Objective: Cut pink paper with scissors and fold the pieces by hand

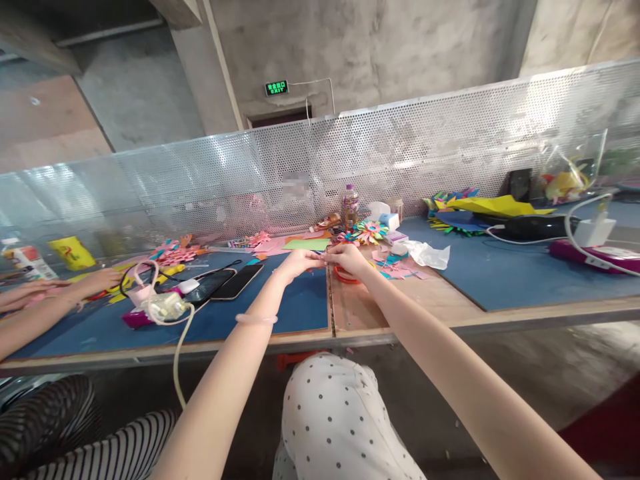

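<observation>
My left hand [299,262] and my right hand [346,257] meet over the middle of the bench, fingertips pinched together on a small piece of coloured paper [325,256] that I cannot make out clearly. An orange-red ring shape, perhaps scissor handles [345,275], lies under my right hand. A pink bracelet [256,319] sits on my left forearm. Just beyond the hands lie a green paper sheet [306,245] and a folded paper flower [369,231].
Phones [235,281] and a white charger with cable [167,307] lie left on the blue mat [280,313]. Another person's hands [97,280] work at far left. A bottle [350,205], crumpled tissue [425,253] and paper scraps [395,267] sit behind. A perforated metal screen [450,153] backs the bench.
</observation>
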Demonstrator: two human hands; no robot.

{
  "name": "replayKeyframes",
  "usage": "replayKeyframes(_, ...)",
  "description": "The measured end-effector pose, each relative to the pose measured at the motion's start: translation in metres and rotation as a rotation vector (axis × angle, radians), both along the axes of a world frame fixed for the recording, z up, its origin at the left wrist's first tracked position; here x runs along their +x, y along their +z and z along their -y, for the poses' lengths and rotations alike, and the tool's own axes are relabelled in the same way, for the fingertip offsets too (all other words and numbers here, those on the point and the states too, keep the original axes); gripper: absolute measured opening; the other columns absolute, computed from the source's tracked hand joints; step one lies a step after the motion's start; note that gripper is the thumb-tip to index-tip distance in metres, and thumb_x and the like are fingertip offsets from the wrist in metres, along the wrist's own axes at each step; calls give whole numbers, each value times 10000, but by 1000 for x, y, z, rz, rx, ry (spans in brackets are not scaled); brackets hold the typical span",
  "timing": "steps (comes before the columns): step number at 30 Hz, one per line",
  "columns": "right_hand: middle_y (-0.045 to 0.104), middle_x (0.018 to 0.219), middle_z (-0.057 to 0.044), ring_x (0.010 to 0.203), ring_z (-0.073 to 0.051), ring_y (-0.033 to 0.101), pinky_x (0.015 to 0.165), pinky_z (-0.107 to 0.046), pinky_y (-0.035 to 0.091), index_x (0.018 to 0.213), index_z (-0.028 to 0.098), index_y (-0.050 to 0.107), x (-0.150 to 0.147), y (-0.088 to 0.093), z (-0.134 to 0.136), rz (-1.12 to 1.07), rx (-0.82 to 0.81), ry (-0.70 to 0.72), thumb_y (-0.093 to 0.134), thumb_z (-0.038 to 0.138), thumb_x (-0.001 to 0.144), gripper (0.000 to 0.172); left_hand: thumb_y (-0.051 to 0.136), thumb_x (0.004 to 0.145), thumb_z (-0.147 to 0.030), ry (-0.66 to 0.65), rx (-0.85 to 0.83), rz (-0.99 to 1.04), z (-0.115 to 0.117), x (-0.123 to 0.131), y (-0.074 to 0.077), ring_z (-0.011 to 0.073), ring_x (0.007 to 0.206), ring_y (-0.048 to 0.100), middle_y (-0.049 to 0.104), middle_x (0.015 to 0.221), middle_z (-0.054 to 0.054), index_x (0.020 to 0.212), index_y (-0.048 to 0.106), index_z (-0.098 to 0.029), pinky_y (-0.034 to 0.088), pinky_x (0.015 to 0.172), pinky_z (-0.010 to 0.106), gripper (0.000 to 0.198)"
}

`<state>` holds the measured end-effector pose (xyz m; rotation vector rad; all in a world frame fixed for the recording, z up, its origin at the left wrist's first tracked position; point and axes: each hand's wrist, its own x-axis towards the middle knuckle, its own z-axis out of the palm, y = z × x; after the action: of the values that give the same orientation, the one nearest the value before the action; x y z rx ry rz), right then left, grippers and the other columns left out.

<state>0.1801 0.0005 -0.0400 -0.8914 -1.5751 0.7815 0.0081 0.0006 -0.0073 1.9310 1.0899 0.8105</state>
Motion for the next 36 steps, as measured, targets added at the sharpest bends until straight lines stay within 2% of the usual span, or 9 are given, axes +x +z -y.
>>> replayKeyframes(7, 630, 642, -16, 620, -130, 538, 598, -236, 390, 700, 150, 702, -2, -1, 0, 100, 49, 63, 626, 397, 656, 262, 715, 571, -353, 38, -8, -47, -3, -2, -1, 208, 766, 612, 700, 770, 66, 726, 706, -174, 404, 643, 291, 236)
replayKeyframes(12, 607, 645, -8, 623, -123, 523, 602, -226, 379, 669, 148, 669, -5, -1, 0, 120, 128, 66, 614, 349, 671, 209, 707, 580, -324, 22, -30, -68, 1, -2, 0, 203, 785, 615, 697, 785, 69, 779, 708, -169, 411, 643, 282, 253)
replayKeyframes(20, 559, 572, 9, 563, -105, 479, 565, -226, 358, 584, 139, 621, -3, 1, 1, 76, 72, 57, 631, 298, 630, 166, 695, 600, -349, -45, -45, -45, 1, 0, -2, 193, 814, 615, 690, 879, 95, 829, 692, -131, 438, 682, 283, 316)
replayKeyframes(30, 610, 627, -4, 606, -125, 535, 591, -230, 398, 643, 150, 662, -3, -9, -9, 100, 74, 60, 633, 314, 636, 166, 702, 599, -330, -13, -10, -88, 0, -1, -3, 164, 703, 606, 696, 779, 71, 794, 704, -131, 434, 637, 268, 278)
replayKeyframes(36, 644, 666, -21, 648, -145, 568, 639, -248, 421, 691, 147, 683, -3, -7, -4, 78, 31, 67, 628, 331, 649, 196, 689, 618, -301, 36, -34, -101, 3, -1, -1, 186, 779, 621, 699, 793, 71, 795, 702, -141, 442, 642, 261, 239)
